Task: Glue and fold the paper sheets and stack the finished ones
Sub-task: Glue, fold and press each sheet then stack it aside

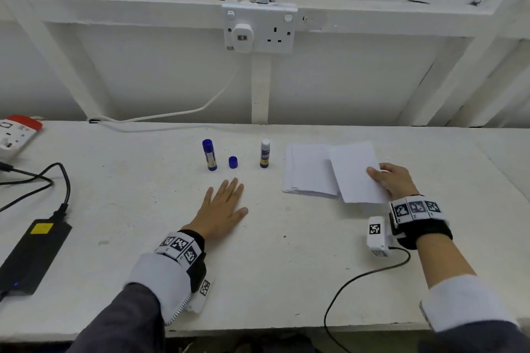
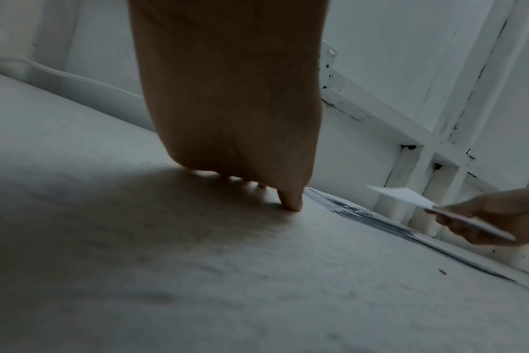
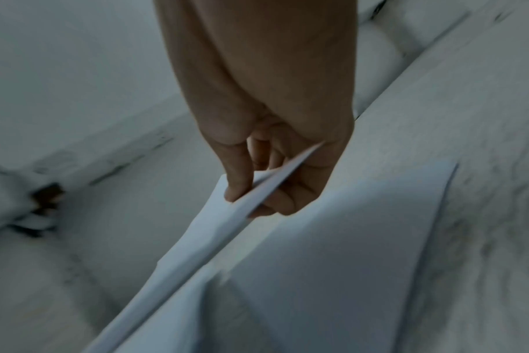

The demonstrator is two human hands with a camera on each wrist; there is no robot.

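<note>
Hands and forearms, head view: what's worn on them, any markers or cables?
Both hands are bare. The left hand and right hand each carry a black wrist strap ringed with white blocks printed with black square fiducial tags. A small white tagged box hangs by the right wrist, with a black cable trailing off the table edge. Sleeves are dark grey with white cuffs.
</note>
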